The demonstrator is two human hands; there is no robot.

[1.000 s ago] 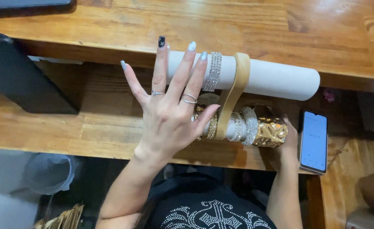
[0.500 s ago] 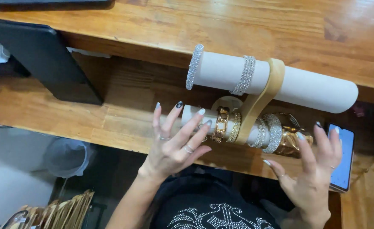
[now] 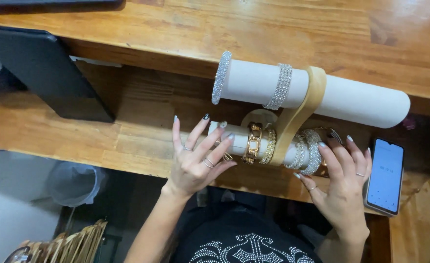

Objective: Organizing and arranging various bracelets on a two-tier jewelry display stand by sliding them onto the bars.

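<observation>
A two-tier bracelet stand with white padded bars and a tan wooden upright (image 3: 300, 114) sits on a wooden table. The upper bar (image 3: 356, 100) carries two sparkly silver bracelets (image 3: 279, 86). Gold chain bracelets (image 3: 260, 143) and silver ones (image 3: 308, 150) ring the lower bar. My left hand (image 3: 195, 158) is spread open, fingertips touching the lower bar's left end. Fingers apart, my right hand (image 3: 339, 182) rests against the bracelets at the lower bar's right end. Neither hand grips anything.
A phone (image 3: 385, 175) with a lit screen lies right of my right hand. A black slanted panel (image 3: 44, 68) stands at the left. A raised wooden shelf (image 3: 273, 34) runs behind the stand. Below the table edge are a grey bin (image 3: 74, 182) and woven items (image 3: 74, 243).
My left hand dropped from the upper bar to the lower bar's left end. My right hand came into view and moved up onto the bracelets at the right end.
</observation>
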